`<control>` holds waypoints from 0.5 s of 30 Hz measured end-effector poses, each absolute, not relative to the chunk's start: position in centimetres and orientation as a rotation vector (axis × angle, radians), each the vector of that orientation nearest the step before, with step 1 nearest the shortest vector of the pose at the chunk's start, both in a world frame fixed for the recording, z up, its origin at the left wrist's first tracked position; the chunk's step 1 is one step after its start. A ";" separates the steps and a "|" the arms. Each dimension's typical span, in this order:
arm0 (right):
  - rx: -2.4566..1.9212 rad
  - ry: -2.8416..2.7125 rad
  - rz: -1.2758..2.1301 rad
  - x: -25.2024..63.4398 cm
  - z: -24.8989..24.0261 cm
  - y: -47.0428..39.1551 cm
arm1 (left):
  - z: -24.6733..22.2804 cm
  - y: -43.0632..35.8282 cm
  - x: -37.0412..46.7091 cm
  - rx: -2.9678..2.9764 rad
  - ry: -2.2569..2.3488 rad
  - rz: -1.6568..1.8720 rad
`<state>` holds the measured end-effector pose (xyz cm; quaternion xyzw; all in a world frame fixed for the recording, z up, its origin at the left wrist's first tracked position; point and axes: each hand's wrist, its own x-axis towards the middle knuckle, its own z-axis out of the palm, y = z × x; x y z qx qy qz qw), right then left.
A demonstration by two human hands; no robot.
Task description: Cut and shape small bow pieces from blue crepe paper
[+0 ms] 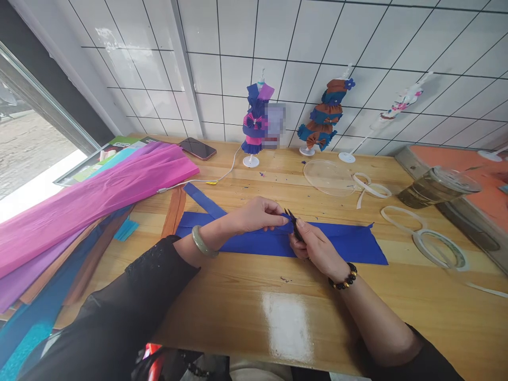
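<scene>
My left hand [264,214] pinches a small blue paper piece [286,218]; my right [313,241] clamps black scissors, above the worktop's [222,312] blue crepe strip [357,246].

No text, label, brand, number or sign can be read.

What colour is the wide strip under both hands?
The wide strip is deep blue; best in head view.

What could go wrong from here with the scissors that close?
The scissors in the right hand point at the left hand's fingertips, so a slip might nick them. The blue sheet lies beneath; a stray snip could catch it. The cup stands near the tape roll, so a knock might wet it.
</scene>
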<state>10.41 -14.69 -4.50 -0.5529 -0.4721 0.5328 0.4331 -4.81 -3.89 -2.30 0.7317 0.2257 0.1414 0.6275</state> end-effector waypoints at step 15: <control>-1.391 -1.212 1.366 10.8 -4.7 -14.7 | -1.8 -3.7 -5.0 1.721 0.542 0.289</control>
